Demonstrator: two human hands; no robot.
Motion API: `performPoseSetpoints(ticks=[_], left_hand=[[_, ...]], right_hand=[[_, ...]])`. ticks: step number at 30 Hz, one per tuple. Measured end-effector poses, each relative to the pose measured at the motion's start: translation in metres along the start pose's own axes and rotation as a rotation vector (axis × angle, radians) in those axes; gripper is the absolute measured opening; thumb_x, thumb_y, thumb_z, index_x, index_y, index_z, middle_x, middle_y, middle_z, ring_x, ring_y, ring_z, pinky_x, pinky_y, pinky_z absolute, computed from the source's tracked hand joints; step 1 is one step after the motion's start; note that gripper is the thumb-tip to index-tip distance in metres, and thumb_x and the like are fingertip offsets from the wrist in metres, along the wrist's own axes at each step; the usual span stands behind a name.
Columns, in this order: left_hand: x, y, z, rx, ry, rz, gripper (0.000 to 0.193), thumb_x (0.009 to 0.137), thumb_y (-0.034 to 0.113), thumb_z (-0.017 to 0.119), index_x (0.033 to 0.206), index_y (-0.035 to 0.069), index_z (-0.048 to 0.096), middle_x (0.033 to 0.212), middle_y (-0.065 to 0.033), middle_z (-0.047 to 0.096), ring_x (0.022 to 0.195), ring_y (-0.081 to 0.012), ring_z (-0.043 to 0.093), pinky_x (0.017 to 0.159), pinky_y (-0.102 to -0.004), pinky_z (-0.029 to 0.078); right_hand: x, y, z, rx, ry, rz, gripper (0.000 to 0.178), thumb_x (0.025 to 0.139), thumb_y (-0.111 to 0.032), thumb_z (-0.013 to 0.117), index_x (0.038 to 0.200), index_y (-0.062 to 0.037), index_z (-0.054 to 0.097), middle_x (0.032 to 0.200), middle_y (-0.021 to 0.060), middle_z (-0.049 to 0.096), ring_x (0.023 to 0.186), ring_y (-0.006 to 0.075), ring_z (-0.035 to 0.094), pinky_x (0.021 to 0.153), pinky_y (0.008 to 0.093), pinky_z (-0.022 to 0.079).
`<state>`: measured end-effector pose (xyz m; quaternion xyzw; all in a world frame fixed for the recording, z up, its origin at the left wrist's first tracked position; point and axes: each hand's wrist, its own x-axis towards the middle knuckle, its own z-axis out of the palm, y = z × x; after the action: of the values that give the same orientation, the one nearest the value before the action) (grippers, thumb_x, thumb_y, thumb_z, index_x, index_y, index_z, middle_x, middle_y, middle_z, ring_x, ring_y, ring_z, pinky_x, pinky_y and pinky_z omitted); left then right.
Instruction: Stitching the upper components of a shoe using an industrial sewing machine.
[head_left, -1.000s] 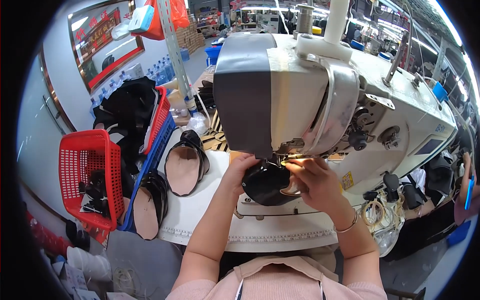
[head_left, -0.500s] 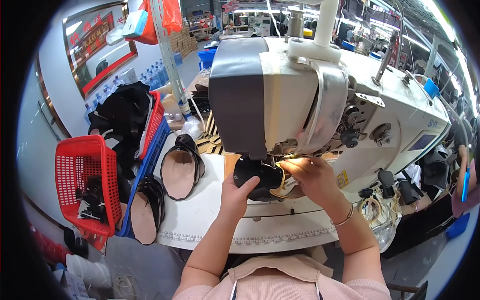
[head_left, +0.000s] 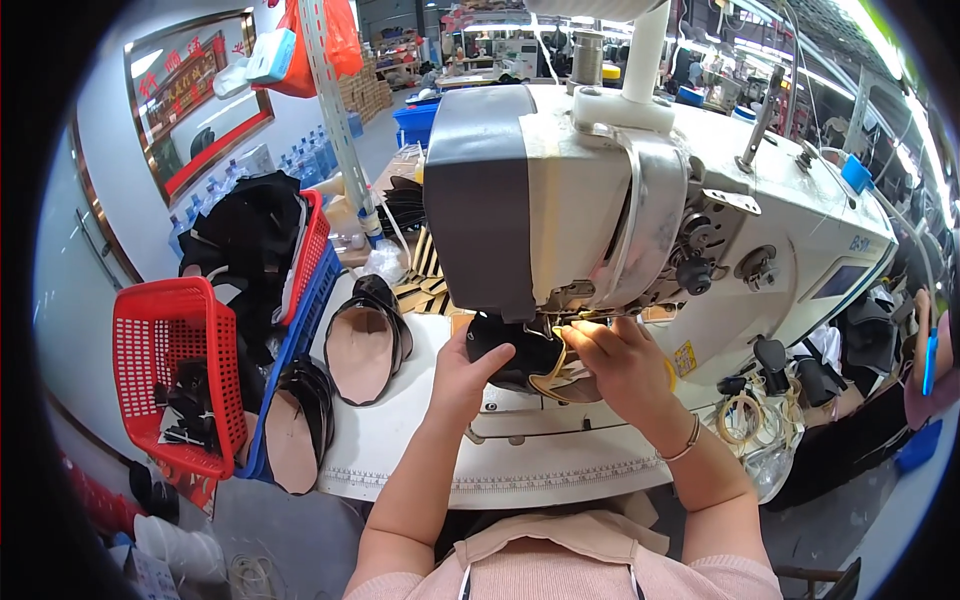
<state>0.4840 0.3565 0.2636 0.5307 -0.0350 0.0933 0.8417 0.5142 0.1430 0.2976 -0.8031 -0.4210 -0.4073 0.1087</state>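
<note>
— How far along is it?
— Unfinished, I'd judge: the glossy black piece lies under the head of the sewing machine; how much remains, I can't tell
— And the hands?
— The left hand grasps its left side, thumb on top; the right hand holds its pale, curved edge; rounded black uppers with smooth pinkish linings lie left on the white table

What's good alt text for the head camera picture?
A person's left hand and right hand hold a glossy black shoe upper beneath the head of a white-and-gray sewing machine. To the left are stacked black uppers with pale pink insides and a red plastic basket.
</note>
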Motion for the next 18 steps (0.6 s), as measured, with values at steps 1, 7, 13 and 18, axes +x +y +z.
performPoseSetpoints(ticks=[1, 7, 13, 18], left_hand=[[0.001, 0.000, 0.000, -0.004, -0.011, -0.003, 0.042, 0.076, 0.001, 0.069, 0.114, -0.004, 0.051, 0.103, -0.0099, 0.062, 0.094, -0.0158, 0.060, 0.087, -0.0293, 0.046], [0.007, 0.001, -0.005, 0.012, -0.018, -0.026, 0.045, 0.076, -0.001, 0.068, 0.116, -0.004, 0.049, 0.107, -0.0107, 0.060, 0.097, -0.0165, 0.058, 0.089, -0.0285, 0.046], [0.015, -0.009, -0.007, 0.181, 0.075, 0.172, 0.046, 0.075, 0.000, 0.070, 0.115, -0.002, 0.046, 0.106, -0.0083, 0.057, 0.095, -0.0151, 0.057, 0.085, -0.0267, 0.046], [-0.024, -0.007, 0.025, 1.240, 0.000, 0.998, 0.049, 0.060, 0.016, 0.079, 0.104, 0.008, 0.058, 0.117, -0.0115, 0.048, 0.112, -0.0294, 0.048, 0.098, -0.0433, 0.034]], right_hand=[[0.000, 0.000, 0.000, 0.000, 0.001, -0.003, 0.038, 0.066, -0.010, 0.064, 0.103, -0.0114, 0.062, 0.095, -0.0014, 0.060, 0.077, 0.0179, 0.052, 0.066, 0.0290, 0.049], [0.002, -0.007, -0.003, -0.031, -0.035, 0.016, 0.035, 0.067, -0.010, 0.063, 0.103, -0.0104, 0.062, 0.094, -0.0008, 0.059, 0.077, 0.0179, 0.052, 0.064, 0.0291, 0.048], [0.005, -0.022, -0.011, 0.038, -0.088, 0.114, 0.036, 0.065, -0.007, 0.063, 0.101, -0.0081, 0.061, 0.087, 0.0011, 0.055, 0.076, 0.0199, 0.052, 0.064, 0.0303, 0.048], [0.004, -0.021, -0.017, 0.171, -0.080, 0.192, 0.033, 0.065, -0.007, 0.064, 0.098, -0.0062, 0.060, 0.084, 0.0027, 0.052, 0.077, 0.0206, 0.053, 0.063, 0.0318, 0.049]])
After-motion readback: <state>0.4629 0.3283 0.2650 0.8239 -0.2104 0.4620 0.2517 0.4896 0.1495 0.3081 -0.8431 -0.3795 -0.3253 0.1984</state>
